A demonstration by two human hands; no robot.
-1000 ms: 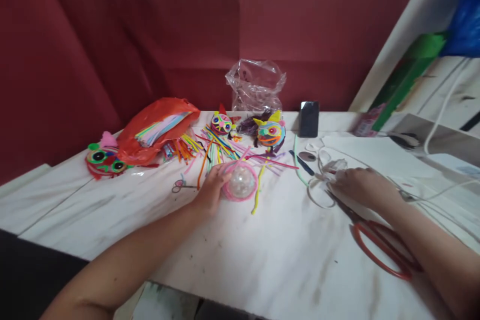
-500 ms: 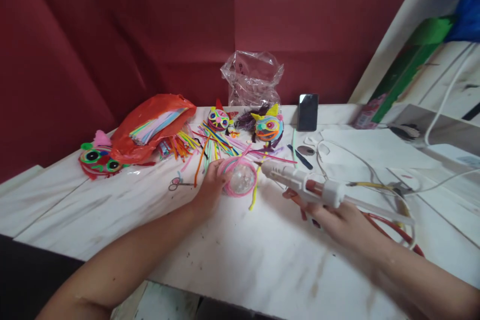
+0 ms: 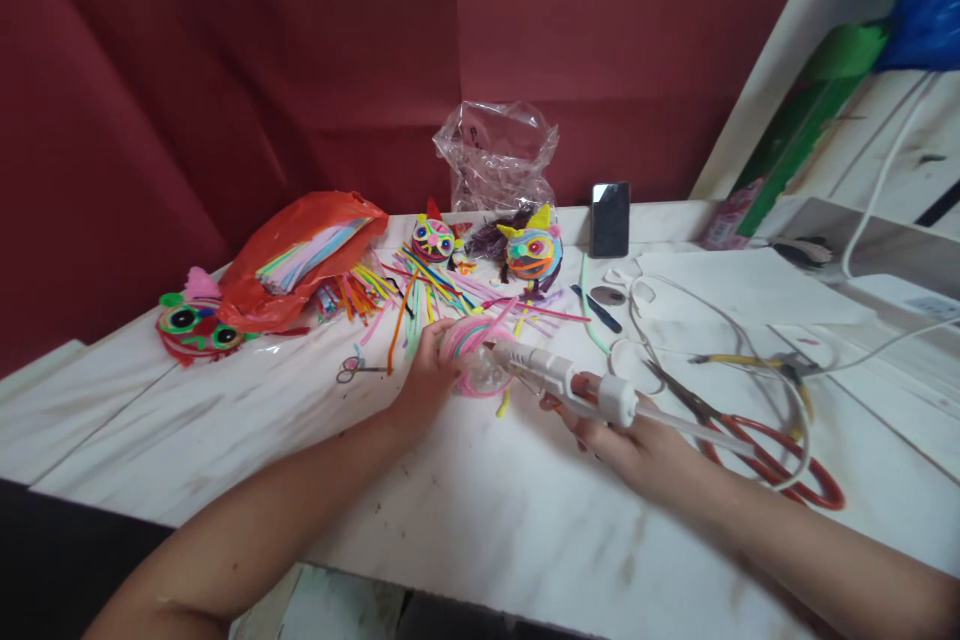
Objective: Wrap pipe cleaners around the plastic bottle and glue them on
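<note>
My left hand is closed on the left side of a clear round ball wrapped partly in pink and teal pipe cleaners. In my right hand is a white hot glue gun, its fingers wrapped around the handle. The gun's nozzle points left and meets the ball's clear part; whether it touches cannot be told. A yellow pipe cleaner pokes out beside the ball.
Behind lie loose pipe cleaners, a red bag and decorated ball heads. Small scissors lie left. Large red-handled scissors, pliers and a looping white cable are right. A phone leans at the back.
My right hand has brought the glue gun leftward, its nozzle now at the ball. The large scissors have come into fuller view. My left hand keeps its hold.
</note>
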